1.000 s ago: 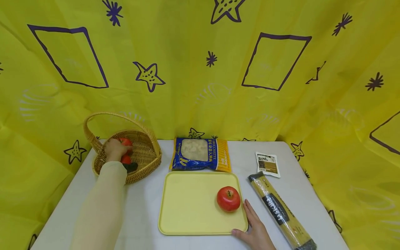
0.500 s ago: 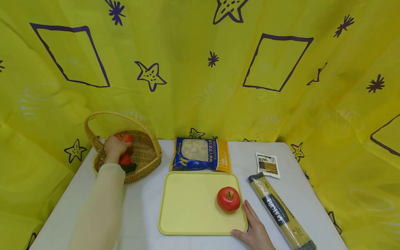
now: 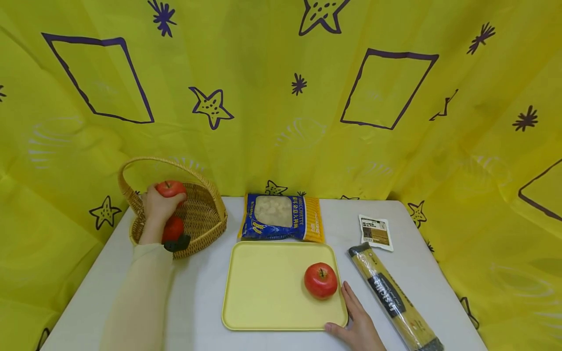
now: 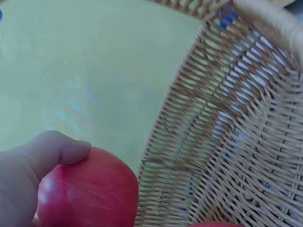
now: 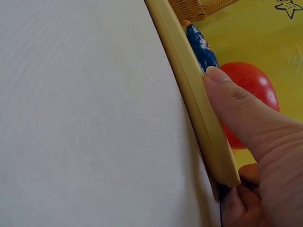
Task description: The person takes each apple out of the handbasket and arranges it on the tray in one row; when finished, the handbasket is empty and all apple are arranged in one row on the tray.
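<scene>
In the head view my left hand (image 3: 159,204) grips a red apple (image 3: 171,188) above the left part of the wicker basket (image 3: 204,233). The left wrist view has the thumb pressed on that apple (image 4: 90,194); the other fingers are mostly hidden. Another red fruit (image 3: 173,228) sits lower in the basket, partly covered by the hand and a dark object at the wrist. My right hand (image 3: 357,324) holds the near right corner of the yellow tray (image 3: 263,287), thumb against the rim (image 5: 189,90). A red apple (image 3: 321,281) rests on the tray's right side.
Behind the tray lies a blue and yellow pasta bag (image 3: 281,217). A long spaghetti pack (image 3: 392,295) lies right of the tray, with a small white packet (image 3: 375,232) beyond it. The basket's tall handle (image 3: 167,161) arches over its opening. A yellow curtain (image 3: 263,146) hangs behind.
My left hand has raised the gripped apple a little within the basket area, and more of the fruit below shows. The right hand, tray and packs stay put.
</scene>
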`<state>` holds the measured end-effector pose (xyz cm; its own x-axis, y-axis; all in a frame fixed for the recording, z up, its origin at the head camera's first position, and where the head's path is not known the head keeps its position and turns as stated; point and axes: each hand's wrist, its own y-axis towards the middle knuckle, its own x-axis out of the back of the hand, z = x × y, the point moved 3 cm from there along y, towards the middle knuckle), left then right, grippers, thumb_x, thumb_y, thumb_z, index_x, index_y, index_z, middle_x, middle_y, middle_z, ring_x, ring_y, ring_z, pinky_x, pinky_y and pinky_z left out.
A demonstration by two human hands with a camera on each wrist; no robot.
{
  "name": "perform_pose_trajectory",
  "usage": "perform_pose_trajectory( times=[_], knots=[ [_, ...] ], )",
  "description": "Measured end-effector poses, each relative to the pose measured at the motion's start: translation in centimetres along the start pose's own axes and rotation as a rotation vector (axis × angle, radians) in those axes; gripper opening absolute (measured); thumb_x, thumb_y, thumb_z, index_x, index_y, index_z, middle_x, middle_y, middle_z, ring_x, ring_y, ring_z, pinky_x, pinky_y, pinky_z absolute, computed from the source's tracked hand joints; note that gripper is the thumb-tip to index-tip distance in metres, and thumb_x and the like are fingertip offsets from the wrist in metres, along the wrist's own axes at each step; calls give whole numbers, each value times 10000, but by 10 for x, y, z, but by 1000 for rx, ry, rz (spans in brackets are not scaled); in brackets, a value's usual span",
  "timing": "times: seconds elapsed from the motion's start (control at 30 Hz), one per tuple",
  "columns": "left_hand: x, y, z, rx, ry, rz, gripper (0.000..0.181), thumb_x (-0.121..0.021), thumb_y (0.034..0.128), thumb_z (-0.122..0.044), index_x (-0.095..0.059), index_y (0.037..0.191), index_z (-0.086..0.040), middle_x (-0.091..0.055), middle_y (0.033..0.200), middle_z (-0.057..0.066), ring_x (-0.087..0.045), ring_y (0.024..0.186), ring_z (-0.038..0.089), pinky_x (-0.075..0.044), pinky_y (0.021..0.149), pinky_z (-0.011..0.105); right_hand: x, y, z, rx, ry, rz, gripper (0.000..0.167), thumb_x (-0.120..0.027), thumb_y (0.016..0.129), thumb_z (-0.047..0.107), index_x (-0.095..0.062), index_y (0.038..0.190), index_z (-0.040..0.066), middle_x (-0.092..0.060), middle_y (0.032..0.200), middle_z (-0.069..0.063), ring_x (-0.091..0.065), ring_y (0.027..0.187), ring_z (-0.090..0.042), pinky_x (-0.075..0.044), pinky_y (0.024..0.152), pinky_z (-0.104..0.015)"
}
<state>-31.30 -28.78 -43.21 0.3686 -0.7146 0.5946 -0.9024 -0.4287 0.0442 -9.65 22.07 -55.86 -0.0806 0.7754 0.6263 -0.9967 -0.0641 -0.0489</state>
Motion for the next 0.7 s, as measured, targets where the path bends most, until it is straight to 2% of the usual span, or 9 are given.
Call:
perform_pose_trajectory(
  times=[0.4, 0.7],
  knots=[
    [1, -33, -9, -74, -165, -12, 915, -757, 814, -324, -242, 1503, -11, -238, 1435, 268, -361, 1268, 422, -361, 1003, 577, 2, 1, 4, 13, -12, 14, 1112, -869, 679, 427, -291, 1485, -77, -207, 1572, -199, -233, 1393, -415, -294, 1044, -466],
    [0, -58, -13, -111, -143, 13, 930, -772, 811, -336, -249, 1504, -2, -249, 1436, 279, -351, 1266, 436, -358, 997, 597, 1, 1, 2, 13, -4, 1, 1123, -878, 664, 429, -298, 1484, -73, -214, 1570, -196, -243, 1390, -408, -318, 1032, -456]
  ],
)
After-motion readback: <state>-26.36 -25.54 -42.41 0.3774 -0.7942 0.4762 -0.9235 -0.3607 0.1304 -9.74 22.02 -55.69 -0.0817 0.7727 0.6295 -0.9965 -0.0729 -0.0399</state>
